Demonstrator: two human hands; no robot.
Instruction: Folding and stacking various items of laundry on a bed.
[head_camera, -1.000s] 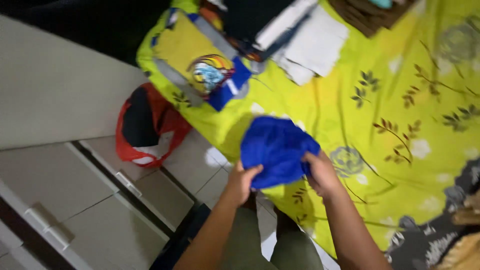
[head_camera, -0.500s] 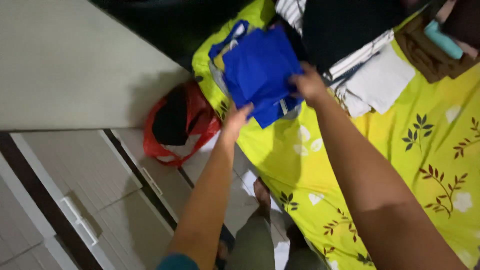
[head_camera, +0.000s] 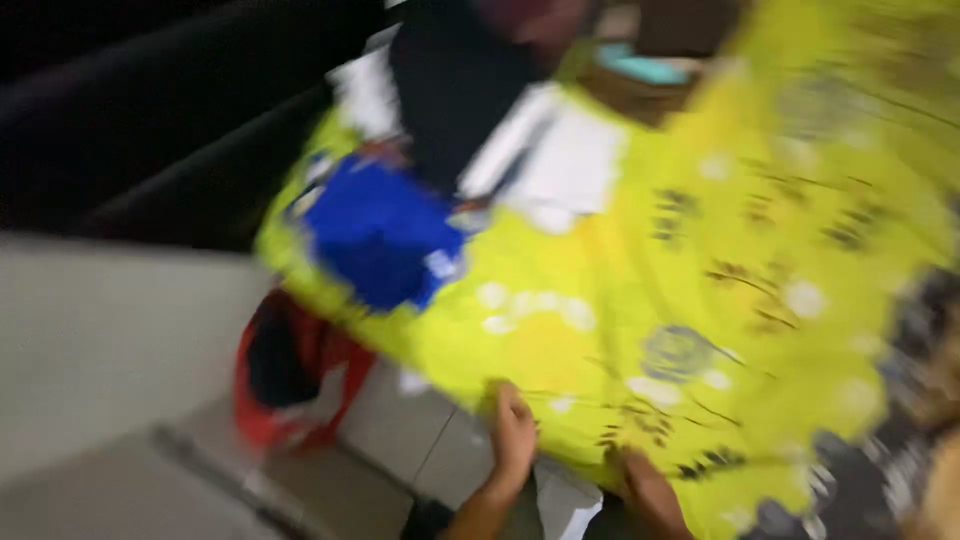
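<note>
Blue garment (head_camera: 380, 232): folded, lying on the yellow-green bedsheet (head_camera: 620, 300) near the bed's far left corner; neither hand touches it, so judged put down and done with. Left hand (head_camera: 512, 432): at the near edge of the sheet, fingers loosely spread, gripping nothing as far as the blur shows. Right hand (head_camera: 640, 490): on the same edge; grip cannot be told. Red bag (head_camera: 290, 375): on the floor beside the bed. White folded cloths (head_camera: 565, 165) and dark cloth (head_camera: 450, 90): stacked beyond the blue garment, apparently already sorted.

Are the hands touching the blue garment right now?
Apart. The head view shows both hands, left and right, at the yellow bedsheet's near edge, well away from the blue garment.
</note>
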